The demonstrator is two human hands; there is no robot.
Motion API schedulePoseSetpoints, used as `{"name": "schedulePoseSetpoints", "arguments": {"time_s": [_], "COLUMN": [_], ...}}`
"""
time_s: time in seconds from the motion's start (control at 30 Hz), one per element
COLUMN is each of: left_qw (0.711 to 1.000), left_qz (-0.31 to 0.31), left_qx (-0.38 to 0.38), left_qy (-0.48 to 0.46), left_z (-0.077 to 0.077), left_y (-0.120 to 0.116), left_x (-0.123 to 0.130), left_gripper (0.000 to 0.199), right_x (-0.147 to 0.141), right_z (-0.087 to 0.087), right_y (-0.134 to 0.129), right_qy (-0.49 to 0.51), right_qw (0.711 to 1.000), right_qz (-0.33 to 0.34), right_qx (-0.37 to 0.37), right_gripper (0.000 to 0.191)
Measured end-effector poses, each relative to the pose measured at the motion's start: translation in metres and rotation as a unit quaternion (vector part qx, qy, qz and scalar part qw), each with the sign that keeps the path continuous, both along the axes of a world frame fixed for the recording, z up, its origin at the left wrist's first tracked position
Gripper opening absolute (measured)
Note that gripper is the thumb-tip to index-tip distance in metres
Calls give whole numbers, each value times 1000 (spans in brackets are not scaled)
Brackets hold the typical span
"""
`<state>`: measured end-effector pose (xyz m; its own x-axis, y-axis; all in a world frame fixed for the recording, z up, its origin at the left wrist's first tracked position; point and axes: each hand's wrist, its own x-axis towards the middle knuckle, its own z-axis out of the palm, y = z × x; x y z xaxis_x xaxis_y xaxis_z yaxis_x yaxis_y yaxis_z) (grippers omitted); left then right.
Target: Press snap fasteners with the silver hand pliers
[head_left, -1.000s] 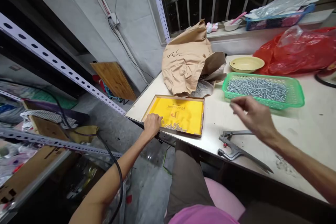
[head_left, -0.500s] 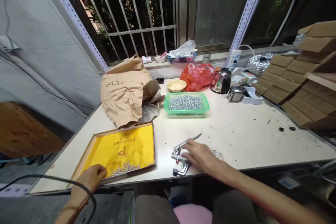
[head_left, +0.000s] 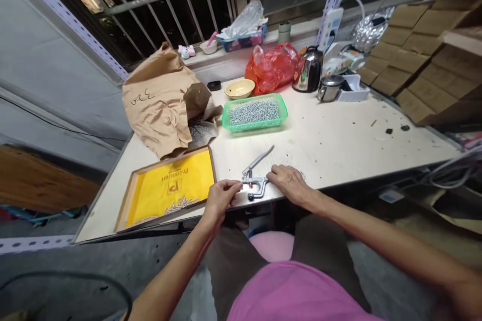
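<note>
Well left of the left hand's fingers, a wooden tray lined with yellow printed card sits on the table near its edge. Screws lie scattered on the card, just left of those fingers. Farther from the fingers, past the tray, lies a crumpled paper bag.

The left hand is loosely curled and grasps nothing. Its fingertips reach the near end of the pliers, though I cannot tell whether they touch. The pliers lie flat on the table between the two hands, with one long handle pointing away from the fingers. The right hand rests with its fingers relaxed and extended, also holding nothing, and its fingertips are just right of the pliers.

Ahead of both hands sits a green basket full of screws, with a bowl beyond it. Well ahead of the right fingers stand a red bag and a kettle. Cardboard pieces are stacked at far right.
</note>
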<state>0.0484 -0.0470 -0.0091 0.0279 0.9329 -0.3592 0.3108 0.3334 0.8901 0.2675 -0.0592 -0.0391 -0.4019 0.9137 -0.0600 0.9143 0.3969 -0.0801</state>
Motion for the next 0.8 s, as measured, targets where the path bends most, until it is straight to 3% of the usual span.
{"name": "schedulePoseSetpoints", "arguments": {"time_s": [0.13,0.37,0.7,0.8], "left_qw": [995,991,993,989], "left_qz": [28,1,-58,-84], "left_qx": [-85,-128,-76,-95], "left_qy": [-52,-35,74,76], "left_z": [-21,-20,-32,-31], "left_y": [5,5,9,11], "left_x": [11,25,21,21], "left_gripper": [42,41,37,38], "right_x": [5,4,3,2], "right_z": [-6,-10,-12,-11], "right_y": [0,-5,-6,-7], "right_qy": [19,52,44,44], "right_qw": [1000,998,998,998], "right_qz": [-1,-13,-17,-19], "right_qx": [-2,31,51,46], "right_gripper": [24,21,20,21]}}
